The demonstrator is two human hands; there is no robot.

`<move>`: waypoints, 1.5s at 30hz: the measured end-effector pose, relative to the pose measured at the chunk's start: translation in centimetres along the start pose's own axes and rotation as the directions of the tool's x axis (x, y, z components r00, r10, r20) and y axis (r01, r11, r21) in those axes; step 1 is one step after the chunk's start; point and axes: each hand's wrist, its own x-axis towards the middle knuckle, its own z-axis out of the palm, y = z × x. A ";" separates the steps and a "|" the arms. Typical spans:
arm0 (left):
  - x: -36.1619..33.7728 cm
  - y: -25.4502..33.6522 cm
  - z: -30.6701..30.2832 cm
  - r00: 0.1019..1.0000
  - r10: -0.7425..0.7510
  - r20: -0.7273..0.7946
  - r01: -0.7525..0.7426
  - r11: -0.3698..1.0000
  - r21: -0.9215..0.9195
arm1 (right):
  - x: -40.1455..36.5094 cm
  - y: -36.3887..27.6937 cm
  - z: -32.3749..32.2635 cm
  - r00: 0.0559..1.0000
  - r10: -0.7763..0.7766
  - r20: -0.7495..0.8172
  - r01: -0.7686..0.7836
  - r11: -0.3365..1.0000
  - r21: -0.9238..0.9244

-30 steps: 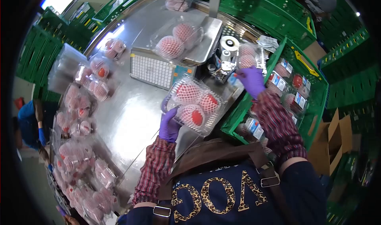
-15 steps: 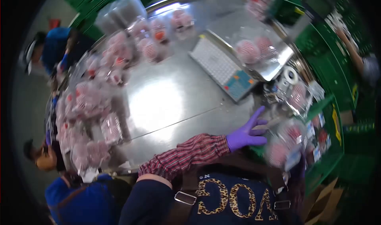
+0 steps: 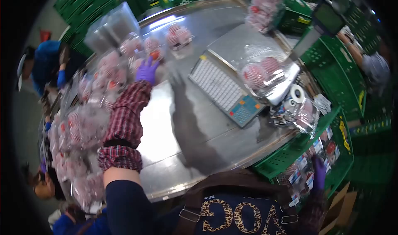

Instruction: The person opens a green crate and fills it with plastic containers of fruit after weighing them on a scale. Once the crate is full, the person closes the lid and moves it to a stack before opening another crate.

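My left hand (image 3: 147,72), in a purple glove, reaches across the metal table to the clear packs of netted fruit at the upper left. Its fingers are spread at a pack beside the one with a red fruit (image 3: 154,55). At the lower right my right hand (image 3: 319,172), also gloved, is over labelled fruit packs (image 3: 304,162) in a green crate (image 3: 265,167); its fingers are too unclear to read. Another netted fruit pack (image 3: 255,76) rests on the metal weighing plate, beside a keypad (image 3: 219,83).
Many fruit packs (image 3: 85,125) line the table's left side. Clear empty trays (image 3: 112,29) are stacked behind them. A display (image 3: 327,17) stands at the upper right, and tape rolls (image 3: 297,93) lie near the crate. Co-workers (image 3: 47,65) are at the left, another person's arm (image 3: 352,48) at the right.
My left hand has moved from beside the green crate to the packs at the upper left. The blurred pack over the crate no longer hangs there, and my right hand now shows. The view has shifted.
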 end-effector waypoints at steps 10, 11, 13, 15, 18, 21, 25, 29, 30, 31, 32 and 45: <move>6.1 -9.3 1.6 0.986 0.159 -0.056 -0.168 0.942 -0.292 | 16.4 -18.6 15.3 0.968 -0.136 0.210 0.023 0.884 0.467; 6.4 -8.8 -1.1 0.991 0.129 -0.042 -0.136 0.950 -0.281 | 16.9 -19.6 15.3 0.948 -0.105 0.301 -0.056 0.875 0.480; 6.0 -6.3 -11.2 0.998 0.064 -0.019 -0.066 0.963 -0.262 | 19.7 -18.1 15.7 0.854 -0.091 0.512 -0.252 0.789 0.561; 6.6 -3.8 -15.9 0.973 -0.008 -0.231 -0.108 0.867 -0.487 | 21.2 -15.7 15.7 0.810 -0.212 0.547 -0.249 0.719 0.648; 6.5 4.8 -22.2 0.872 -0.017 -0.489 -0.322 0.732 -0.600 | 16.2 -15.4 14.6 0.840 -0.136 0.525 -0.320 0.656 0.684; 6.0 13.3 -22.0 0.811 0.022 -0.585 -0.477 0.603 -0.639 | 11.8 -12.2 13.7 0.864 -0.090 0.495 -0.399 0.476 0.784; 4.1 23.3 -18.8 0.777 0.191 -0.600 -0.534 0.705 -0.468 | 5.2 -9.7 11.3 0.902 -0.199 0.382 -0.322 0.278 0.905; -3.8 28.5 -19.1 0.896 0.163 -0.414 -0.433 0.528 -0.731 | -1.2 -10.5 9.9 0.980 -0.054 0.192 -0.164 0.330 0.929; -6.7 29.6 -19.6 0.949 0.136 -0.285 -0.313 0.276 -0.909 | -2.5 -10.5 10.0 0.982 -0.059 0.181 -0.149 0.349 0.925; -9.4 30.5 -20.1 0.979 0.151 -0.138 -0.141 0.006 -0.990 | -3.9 -10.6 10.2 0.984 -0.060 0.170 -0.137 0.364 0.921; -11.5 30.7 -20.5 0.915 0.357 0.185 0.336 -0.425 -0.841 | -5.2 -10.7 10.7 0.979 -0.077 0.187 -0.143 0.390 0.910; -18.8 27.6 -17.5 0.780 0.397 0.484 0.546 -0.810 -0.214 | 9.3 -4.9 10.3 0.892 -0.424 0.156 0.367 0.476 -0.799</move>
